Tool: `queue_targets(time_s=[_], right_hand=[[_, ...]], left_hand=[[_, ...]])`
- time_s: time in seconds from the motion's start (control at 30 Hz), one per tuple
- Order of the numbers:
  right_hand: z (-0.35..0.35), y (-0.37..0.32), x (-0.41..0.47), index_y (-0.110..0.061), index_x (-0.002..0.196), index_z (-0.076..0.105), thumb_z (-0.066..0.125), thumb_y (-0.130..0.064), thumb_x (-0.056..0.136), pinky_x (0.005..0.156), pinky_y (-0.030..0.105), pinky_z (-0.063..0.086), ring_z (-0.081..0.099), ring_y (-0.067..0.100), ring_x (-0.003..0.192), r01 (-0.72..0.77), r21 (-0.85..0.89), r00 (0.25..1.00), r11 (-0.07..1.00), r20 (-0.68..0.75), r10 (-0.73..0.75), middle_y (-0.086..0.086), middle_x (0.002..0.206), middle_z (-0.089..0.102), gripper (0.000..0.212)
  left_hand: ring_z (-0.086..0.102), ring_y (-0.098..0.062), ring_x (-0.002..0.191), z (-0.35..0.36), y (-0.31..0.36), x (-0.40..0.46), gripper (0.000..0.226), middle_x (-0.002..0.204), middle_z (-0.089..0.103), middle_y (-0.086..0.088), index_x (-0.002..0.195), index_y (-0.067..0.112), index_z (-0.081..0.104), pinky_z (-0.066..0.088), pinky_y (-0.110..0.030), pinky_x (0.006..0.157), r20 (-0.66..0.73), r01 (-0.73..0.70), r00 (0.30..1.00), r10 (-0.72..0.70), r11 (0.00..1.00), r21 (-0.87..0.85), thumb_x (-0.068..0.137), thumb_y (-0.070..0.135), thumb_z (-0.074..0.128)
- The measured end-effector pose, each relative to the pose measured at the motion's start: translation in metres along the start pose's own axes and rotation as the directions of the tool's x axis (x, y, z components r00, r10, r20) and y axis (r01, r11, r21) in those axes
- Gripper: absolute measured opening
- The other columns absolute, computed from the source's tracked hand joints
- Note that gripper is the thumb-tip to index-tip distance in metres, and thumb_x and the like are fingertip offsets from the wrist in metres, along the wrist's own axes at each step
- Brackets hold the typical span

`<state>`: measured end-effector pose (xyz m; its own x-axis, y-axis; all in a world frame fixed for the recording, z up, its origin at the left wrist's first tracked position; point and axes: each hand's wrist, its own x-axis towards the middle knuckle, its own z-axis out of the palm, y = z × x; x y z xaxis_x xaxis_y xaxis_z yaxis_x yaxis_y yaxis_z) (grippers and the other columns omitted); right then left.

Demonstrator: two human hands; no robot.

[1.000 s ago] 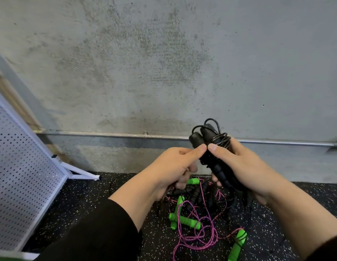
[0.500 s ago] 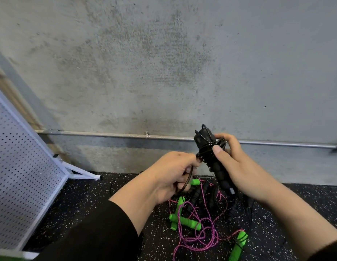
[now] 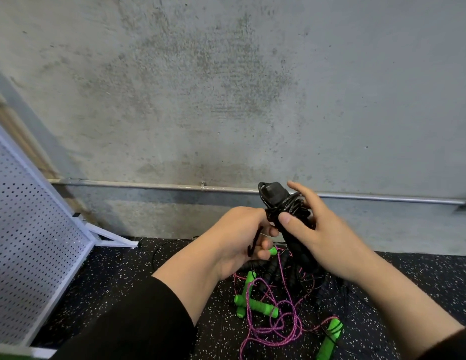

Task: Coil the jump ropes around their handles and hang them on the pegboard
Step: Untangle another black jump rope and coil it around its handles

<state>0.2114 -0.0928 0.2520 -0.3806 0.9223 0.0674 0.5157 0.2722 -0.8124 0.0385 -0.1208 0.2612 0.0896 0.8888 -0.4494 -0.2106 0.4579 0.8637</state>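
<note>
My right hand [image 3: 323,240] grips the paired black handles of a black jump rope [image 3: 277,201], held upright, with the cord coiled around their top. My left hand [image 3: 237,237] is closed on a loop of that black cord just left of the handles. Below on the floor lies a tangle of pink ropes [image 3: 276,323] with green handles [image 3: 258,306] and other black ropes [image 3: 273,268]. The white pegboard [image 3: 26,245] leans at the far left.
A grey concrete wall [image 3: 226,87] fills the background, with a metal pipe [image 3: 382,198] running along its lower part. The floor is black speckled rubber [image 3: 117,276]. The pegboard's white foot [image 3: 112,236] sticks out at the wall's base.
The loose loop above the handles has been pulled down tight around them. My left hand shifted from pinching the handle tops to holding the cord lower down.
</note>
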Motion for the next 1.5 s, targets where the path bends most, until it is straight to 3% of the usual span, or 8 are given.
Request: queue_targets(time_s=[0.1, 0.23, 0.33, 0.47, 0.6, 0.83, 1.27, 1.5], right_hand=[[0.003, 0.000, 0.001, -0.051, 0.121, 0.049, 0.064, -0.071, 0.073, 0.083, 0.039, 0.056, 0.068, 0.006, 0.080, -0.033, 0.097, 0.997, 0.995, -0.060, 0.039, -0.018, 0.096, 0.071, 0.055], [0.002, -0.001, 0.004, -0.041, 0.112, 0.056, 0.081, -0.046, 0.077, 0.071, 0.012, 0.045, 0.064, -0.004, 0.080, 0.022, 0.046, 0.977, 0.999, -0.211, -0.012, -0.024, 0.090, 0.069, 0.043], [0.002, 0.000, 0.003, -0.044, 0.113, 0.056, 0.082, -0.049, 0.074, 0.075, 0.012, 0.042, 0.061, -0.006, 0.090, 0.026, 0.006, 0.966, 1.000, -0.258, -0.024, -0.023, 0.097, 0.067, 0.047], [0.000, 0.003, 0.004, -0.043, 0.116, 0.057, 0.081, -0.051, 0.073, 0.084, 0.025, 0.047, 0.062, -0.001, 0.094, 0.008, -0.025, 0.965, 1.000, -0.263, -0.014, -0.018, 0.104, 0.067, 0.051], [0.000, 0.002, 0.005, -0.043, 0.113, 0.058, 0.081, -0.051, 0.074, 0.079, 0.024, 0.048, 0.063, -0.004, 0.086, -0.014, 0.045, 0.967, 0.999, -0.255, 0.025, -0.020, 0.094, 0.069, 0.046], [-0.003, -0.005, 0.009, -0.040, 0.111, 0.061, 0.080, -0.048, 0.077, 0.079, 0.032, 0.054, 0.068, 0.007, 0.085, 0.011, 0.186, 0.956, 0.982, -0.291, 0.044, -0.014, 0.093, 0.072, 0.040], [-0.007, -0.020, 0.002, -0.034, 0.109, 0.064, 0.078, -0.041, 0.083, 0.071, 0.029, 0.055, 0.073, 0.014, 0.078, 0.007, 0.407, 0.969, 0.913, -0.228, 0.094, -0.003, 0.088, 0.077, 0.031], [-0.005, -0.020, 0.000, -0.033, 0.110, 0.063, 0.079, -0.039, 0.083, 0.066, 0.025, 0.055, 0.072, 0.013, 0.074, 0.014, 0.425, 0.970, 0.905, -0.225, 0.091, -0.003, 0.087, 0.077, 0.031]], left_hand=[[0.043, -0.015, 0.051, 0.002, 0.001, -0.003, 0.018, 0.073, 0.056, -0.008, 0.098, 0.003, 0.058, 0.035, -0.024, 0.043, 0.033, -0.003, 0.999, 0.002, 1.000, 0.008, 0.090, -0.002, 0.043], [0.054, -0.018, 0.058, 0.002, 0.005, -0.005, 0.020, 0.090, 0.067, -0.018, 0.099, -0.004, 0.063, 0.047, -0.027, 0.051, 0.044, -0.057, 0.998, 0.053, 0.995, 0.077, 0.092, -0.002, 0.045], [0.064, -0.024, 0.058, 0.002, 0.003, -0.006, 0.023, 0.095, 0.075, -0.021, 0.101, -0.005, 0.066, 0.054, -0.029, 0.055, -0.109, -0.124, 0.983, 0.149, 0.971, 0.203, 0.101, 0.011, 0.049], [0.062, -0.031, 0.066, 0.002, -0.001, -0.005, 0.035, 0.081, 0.073, -0.008, 0.068, 0.009, 0.055, 0.052, -0.038, 0.066, -0.280, -0.237, 0.898, 0.340, 0.909, 0.344, 0.097, 0.029, 0.060], [0.054, -0.014, 0.080, 0.007, 0.003, -0.012, 0.038, 0.081, 0.061, -0.008, 0.062, 0.010, 0.056, 0.048, -0.039, 0.082, -0.237, -0.427, 0.826, 0.512, 0.842, 0.330, 0.091, 0.034, 0.059], [0.057, -0.001, 0.122, 0.012, -0.001, -0.013, 0.036, 0.126, 0.064, 0.016, 0.109, 0.022, 0.076, 0.046, -0.038, 0.109, -0.096, -0.588, 0.773, 0.627, 0.765, 0.264, 0.089, 0.018, 0.047], [0.053, 0.015, 0.117, 0.013, -0.004, -0.009, 0.039, 0.136, 0.059, 0.012, 0.140, 0.021, 0.058, 0.036, -0.004, 0.096, -0.115, -0.682, 0.626, 0.771, 0.613, 0.399, 0.105, 0.006, 0.051], [0.065, 0.000, 0.108, 0.016, -0.001, -0.007, 0.030, 0.113, 0.074, 0.008, 0.117, 0.033, 0.067, 0.052, -0.022, 0.097, -0.255, -0.690, 0.624, 0.739, 0.673, 0.266, 0.103, 0.008, 0.057]])
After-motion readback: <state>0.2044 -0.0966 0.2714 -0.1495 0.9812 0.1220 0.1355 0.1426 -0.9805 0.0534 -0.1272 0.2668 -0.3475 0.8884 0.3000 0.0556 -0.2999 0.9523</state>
